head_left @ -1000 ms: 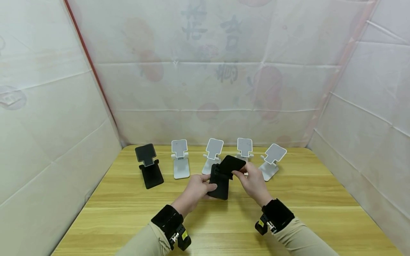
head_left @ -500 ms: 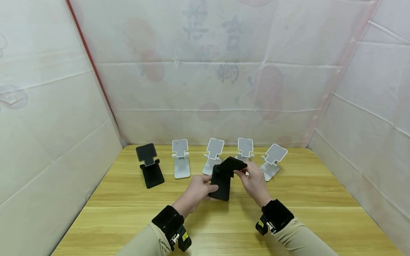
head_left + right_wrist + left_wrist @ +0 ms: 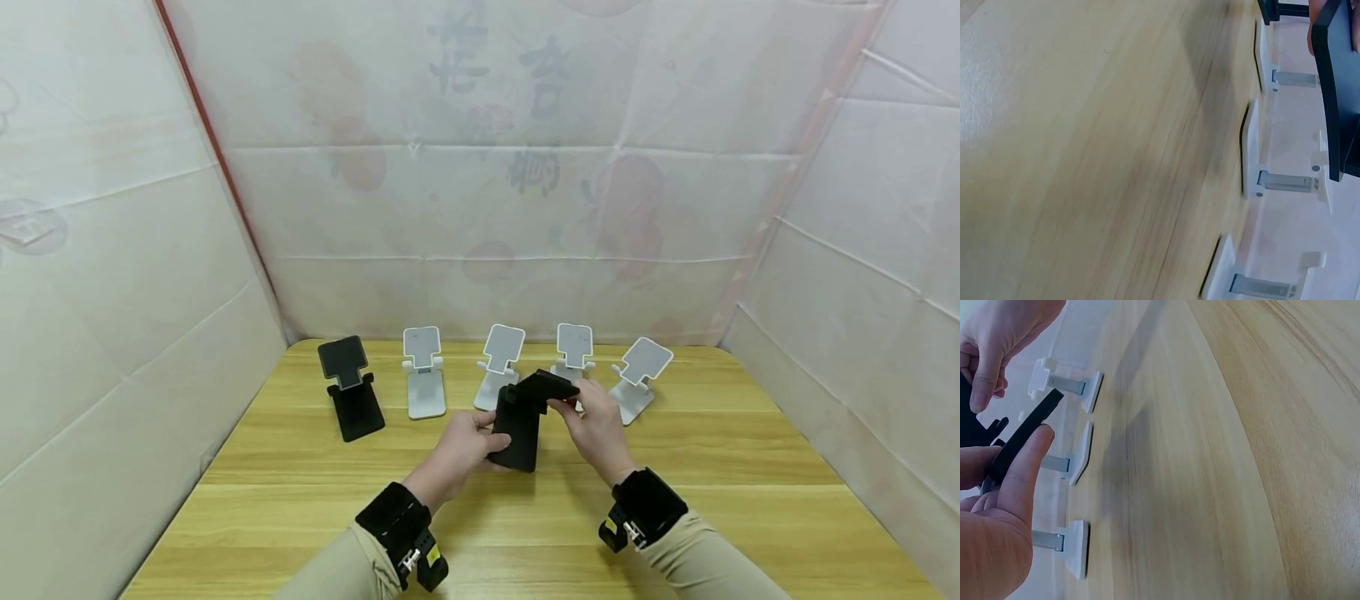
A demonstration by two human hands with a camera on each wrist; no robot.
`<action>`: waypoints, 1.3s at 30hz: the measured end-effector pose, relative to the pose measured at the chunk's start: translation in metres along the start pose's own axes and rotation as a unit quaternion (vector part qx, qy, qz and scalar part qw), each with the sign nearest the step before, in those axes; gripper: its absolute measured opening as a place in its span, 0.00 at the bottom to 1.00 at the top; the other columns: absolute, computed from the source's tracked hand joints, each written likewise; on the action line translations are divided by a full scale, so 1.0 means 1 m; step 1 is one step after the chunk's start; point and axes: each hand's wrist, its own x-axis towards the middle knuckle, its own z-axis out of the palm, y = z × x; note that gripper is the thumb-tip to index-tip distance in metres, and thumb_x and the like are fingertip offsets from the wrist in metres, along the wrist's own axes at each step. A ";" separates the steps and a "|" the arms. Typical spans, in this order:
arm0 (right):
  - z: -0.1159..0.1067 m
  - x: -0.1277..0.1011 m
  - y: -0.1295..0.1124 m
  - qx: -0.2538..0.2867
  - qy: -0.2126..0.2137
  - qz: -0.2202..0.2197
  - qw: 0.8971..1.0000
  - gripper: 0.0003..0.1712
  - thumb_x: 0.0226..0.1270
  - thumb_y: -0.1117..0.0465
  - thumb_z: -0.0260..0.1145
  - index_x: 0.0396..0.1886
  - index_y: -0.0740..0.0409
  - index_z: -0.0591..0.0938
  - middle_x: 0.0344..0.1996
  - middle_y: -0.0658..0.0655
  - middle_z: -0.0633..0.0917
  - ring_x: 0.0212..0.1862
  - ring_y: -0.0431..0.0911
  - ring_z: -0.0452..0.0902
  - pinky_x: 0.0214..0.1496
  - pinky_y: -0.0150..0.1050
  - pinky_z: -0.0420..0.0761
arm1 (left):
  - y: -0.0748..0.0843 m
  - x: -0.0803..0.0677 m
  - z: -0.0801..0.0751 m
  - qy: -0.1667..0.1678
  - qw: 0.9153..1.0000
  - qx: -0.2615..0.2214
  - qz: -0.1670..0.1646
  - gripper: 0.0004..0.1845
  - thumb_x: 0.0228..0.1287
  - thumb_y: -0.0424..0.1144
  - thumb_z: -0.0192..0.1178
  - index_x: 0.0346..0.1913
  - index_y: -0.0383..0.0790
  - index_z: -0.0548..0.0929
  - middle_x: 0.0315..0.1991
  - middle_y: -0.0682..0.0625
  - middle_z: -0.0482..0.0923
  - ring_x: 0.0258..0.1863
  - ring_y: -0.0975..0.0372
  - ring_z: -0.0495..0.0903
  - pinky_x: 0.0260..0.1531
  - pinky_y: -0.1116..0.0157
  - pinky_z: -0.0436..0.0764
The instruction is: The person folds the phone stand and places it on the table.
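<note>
- From the head view we see a black folding phone stand (image 3: 522, 421) held above the wooden table (image 3: 750, 517), in front of the row of stands, its base hanging down and its top plate tipped toward the right.
- Our left hand (image 3: 465, 446) curls round the lower base of that stand, thumb on the near face; the left wrist view shows what the head view cannot, a forefinger (image 3: 1025, 465) lying straight along the thin edge of the base.
- Our right hand (image 3: 596, 425) pinches the top plate between thumb and fingertips; in the right wrist view only the dark plate (image 3: 1338, 94) edge-on and a sliver of finger show, so the exact grip there is hard to read.
- Behind the hands stand four white phone stands (image 3: 424, 375), (image 3: 498, 367), (image 3: 573, 350), (image 3: 637, 379), and one black phone stand (image 3: 348, 392) at the left end, all opened up.
- The wrist views show the white stands (image 3: 1075, 547) side-on, bases flat on the wood, which the head view only suggests.
- The row sits near the far table edge, just short of the draped white sheeting (image 3: 480, 208); the held stand hangs close in front of the middle white ones.
- Bare wood stretches to either side of the hands and toward the near edge.
</note>
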 end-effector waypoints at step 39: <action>-0.013 0.014 -0.010 0.044 0.002 -0.029 0.999 0.13 0.56 0.76 0.75 0.37 0.60 0.84 0.33 0.53 0.85 0.36 0.44 0.81 0.40 0.30 0.79 | -0.006 -0.001 -0.016 0.025 1.000 -0.014 0.000 0.28 0.72 0.26 0.57 0.72 0.25 0.68 0.60 0.28 0.78 0.57 0.43 0.83 0.45 0.53 0.89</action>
